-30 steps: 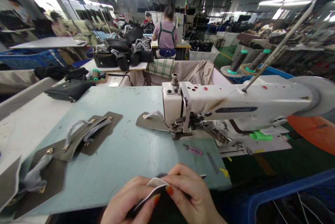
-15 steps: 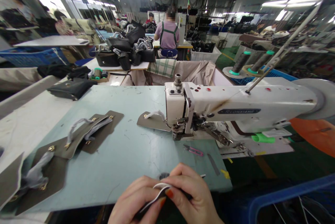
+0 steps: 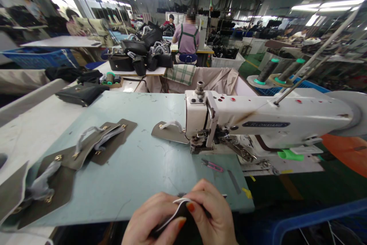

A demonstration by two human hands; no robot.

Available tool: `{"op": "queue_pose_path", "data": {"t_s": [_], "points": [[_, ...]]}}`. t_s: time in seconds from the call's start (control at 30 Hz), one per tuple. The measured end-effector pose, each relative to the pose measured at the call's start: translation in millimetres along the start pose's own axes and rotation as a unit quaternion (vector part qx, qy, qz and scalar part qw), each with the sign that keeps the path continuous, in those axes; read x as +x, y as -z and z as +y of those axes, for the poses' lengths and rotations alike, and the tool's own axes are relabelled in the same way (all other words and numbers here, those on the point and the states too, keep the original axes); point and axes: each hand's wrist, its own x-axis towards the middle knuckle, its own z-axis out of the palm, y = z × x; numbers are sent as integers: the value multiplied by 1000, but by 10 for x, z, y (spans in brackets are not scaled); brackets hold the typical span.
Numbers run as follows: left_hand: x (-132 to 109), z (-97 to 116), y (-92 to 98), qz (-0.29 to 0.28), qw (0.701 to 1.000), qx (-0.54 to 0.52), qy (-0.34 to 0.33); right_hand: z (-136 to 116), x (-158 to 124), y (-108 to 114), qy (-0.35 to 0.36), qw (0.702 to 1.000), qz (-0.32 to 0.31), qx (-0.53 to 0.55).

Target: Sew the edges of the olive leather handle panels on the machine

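Note:
Both hands are close together at the table's front edge. Between them is a dark piece with a white edge point(image 3: 178, 211), bent in a curve. My left hand point(image 3: 156, 218) pinches its left part between thumb and fingers. My right hand point(image 3: 212, 210) grips the right part, its thumb near the white edge. Beyond the hands stands a white sewing machine point(image 3: 226, 113). A brown-grey flap with a wrapped handle point(image 3: 169, 134) lies left of its needle area. Pink thread snips point(image 3: 212, 165) rest in front of the machine.
Several brown-grey flaps point(image 3: 61, 180) with wrapped handles overlap on the left of the green table point(image 3: 137, 195). A black bag point(image 3: 82, 94) lies behind them. At bottom right is a blue crate point(image 3: 321, 216). A person point(image 3: 187, 38) sits farther back, facing away.
The view has shifted slightly, so the table and machine appear a little farther right. Both hands keep hold of the dark piece, whose white edge is bent a bit differently.

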Motion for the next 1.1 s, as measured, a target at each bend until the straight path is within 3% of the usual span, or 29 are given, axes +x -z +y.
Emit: {"op": "queue_pose_path", "data": {"t_s": [0.07,0.13,0.3,0.53,0.77,0.87,0.97,1.1], "points": [[-15,-20,-24,51,997,-6,50,20,-13,10,-5,1000,-8,-7],[-15,-33,-37,64,995,-5,77,34,-19,18,-12,1000,-17,-15],[13,-39,-32,-12,999,8,37,66,-16,12,-4,1000,-1,-14],[27,-74,-85,18,998,66,2,96,-2,9,61,997,-42,-37],[-9,-127,-130,37,996,73,21,58,49,-41,45,995,-42,-77],[-4,-130,-130,8,996,78,33,89,36,-39,46,993,-31,-106],[19,-130,-136,-56,992,102,52,146,6,-47,42,990,-4,-136],[27,-177,-180,-103,985,134,48,233,21,-82,-42,993,18,-113]]}}
